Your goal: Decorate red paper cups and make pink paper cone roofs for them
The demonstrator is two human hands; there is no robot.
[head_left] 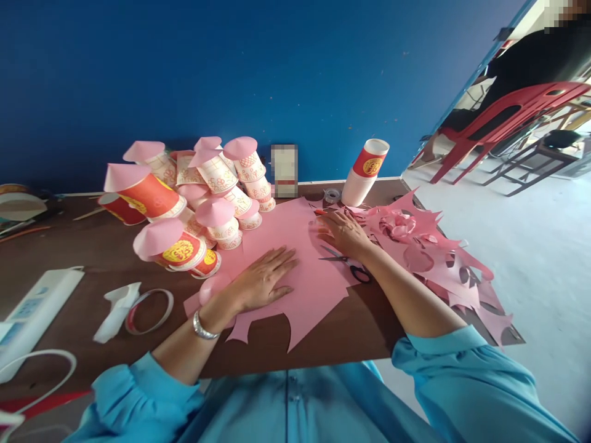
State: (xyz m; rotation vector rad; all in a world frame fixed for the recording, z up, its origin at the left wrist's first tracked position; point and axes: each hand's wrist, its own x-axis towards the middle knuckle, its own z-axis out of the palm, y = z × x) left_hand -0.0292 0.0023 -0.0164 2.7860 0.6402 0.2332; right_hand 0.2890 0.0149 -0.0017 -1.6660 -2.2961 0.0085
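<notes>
My left hand (pixel 265 280) lies flat, fingers spread, on a large pink paper sheet (pixel 314 301) with cut-out edges. Farther right, my right hand (pixel 341 232) rests palm down with its fingers apart at the sheet's right side, close to a small orange-red item (pixel 319 212). Scissors (pixel 357 271) with dark handles lie partly open just below that hand. To the left of the sheet stand several decorated paper cups (pixel 152 194) topped with pink paper cones (pixel 215 212). Pink paper scraps (pixel 462 283) are heaped on the right.
Stacked cups (pixel 365 172) stand near the blue wall (pixel 277 74), beside a small tape roll (pixel 331 195). A larger tape ring (pixel 150 312), crumpled white paper (pixel 116 312) and a power strip (pixel 39 320) lie left. A person in black sits on a red chair (pixel 521 117) at right.
</notes>
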